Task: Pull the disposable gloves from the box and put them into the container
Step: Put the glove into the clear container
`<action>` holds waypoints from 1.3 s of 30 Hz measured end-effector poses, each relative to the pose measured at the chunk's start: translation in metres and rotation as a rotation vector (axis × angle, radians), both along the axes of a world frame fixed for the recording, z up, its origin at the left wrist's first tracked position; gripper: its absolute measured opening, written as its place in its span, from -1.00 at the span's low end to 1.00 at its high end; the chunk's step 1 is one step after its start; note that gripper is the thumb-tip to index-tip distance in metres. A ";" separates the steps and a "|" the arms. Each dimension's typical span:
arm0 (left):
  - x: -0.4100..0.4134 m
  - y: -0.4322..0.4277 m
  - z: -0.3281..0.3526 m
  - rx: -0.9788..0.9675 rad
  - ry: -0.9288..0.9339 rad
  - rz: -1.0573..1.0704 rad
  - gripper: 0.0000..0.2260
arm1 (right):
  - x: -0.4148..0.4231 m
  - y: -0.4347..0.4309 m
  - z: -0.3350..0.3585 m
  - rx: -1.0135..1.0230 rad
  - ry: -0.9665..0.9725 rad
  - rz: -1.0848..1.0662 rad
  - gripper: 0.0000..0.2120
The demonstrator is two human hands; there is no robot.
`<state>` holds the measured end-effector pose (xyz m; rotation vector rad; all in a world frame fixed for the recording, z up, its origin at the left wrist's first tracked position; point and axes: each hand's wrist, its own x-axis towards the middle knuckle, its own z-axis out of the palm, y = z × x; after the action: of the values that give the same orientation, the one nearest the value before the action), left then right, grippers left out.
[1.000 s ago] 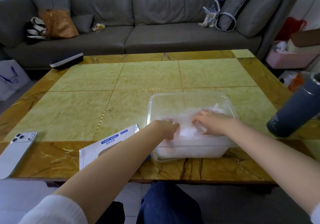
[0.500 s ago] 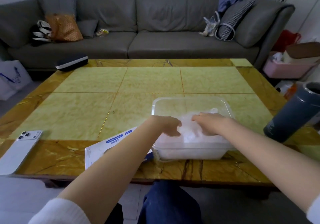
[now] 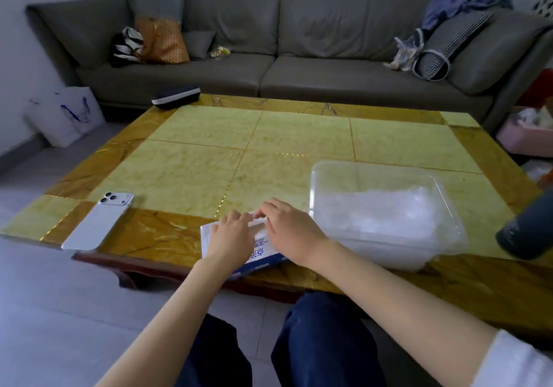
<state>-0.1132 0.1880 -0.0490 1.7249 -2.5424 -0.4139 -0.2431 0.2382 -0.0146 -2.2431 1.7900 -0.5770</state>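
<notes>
The white glove box [image 3: 261, 254] with blue print lies flat at the table's near edge, left of the container. My left hand [image 3: 232, 235] rests on the box's left half, fingers bent down onto its top. My right hand [image 3: 291, 232] lies over the right half, and its fingertips pinch thin translucent glove film [image 3: 258, 228] at the box's opening between the two hands. The clear plastic container [image 3: 317, 183] stands to the right on the table. A crumpled heap of disposable gloves [image 3: 386, 216] fills its lower part.
A white phone [image 3: 98, 220] lies face down near the table's left front corner. A dark grey bottle [image 3: 526, 231] stands at the right edge, close to the container. A dark case [image 3: 176, 96] sits at the far left corner. Beyond the table is a grey sofa [image 3: 299, 57].
Both hands have left the container and moved left onto the glove box. The view has swung left, so the container now sits at the right.
</notes>
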 end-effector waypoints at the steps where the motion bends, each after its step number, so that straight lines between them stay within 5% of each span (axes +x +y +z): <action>1: 0.008 0.001 -0.005 0.026 -0.035 0.025 -0.62 | 0.009 -0.005 -0.009 0.070 -0.001 -0.001 -0.71; 7: 0.027 0.010 -0.028 -0.036 -0.005 0.013 -0.56 | 0.024 -0.022 -0.056 0.204 0.072 -0.174 -0.84; 16: 0.034 0.012 -0.041 -0.064 0.130 0.049 -0.55 | 0.034 -0.044 -0.052 0.388 0.152 -0.318 -0.76; 21: 0.033 0.012 -0.041 -0.058 0.137 0.062 -0.54 | 0.026 -0.033 -0.058 0.258 -0.070 -0.307 -0.78; 30: 0.034 0.013 -0.040 -0.032 0.217 0.076 -0.58 | 0.015 -0.020 -0.057 0.088 -0.900 -0.582 -0.84; 39: 0.031 0.015 -0.039 0.007 0.338 0.107 -0.57 | 0.015 -0.010 -0.061 0.093 -0.837 -0.473 -0.86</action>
<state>-0.0820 0.2028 -0.0875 1.6222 -2.2057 -0.6458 -0.2283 0.2279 -0.0753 -1.1847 1.7727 -1.2499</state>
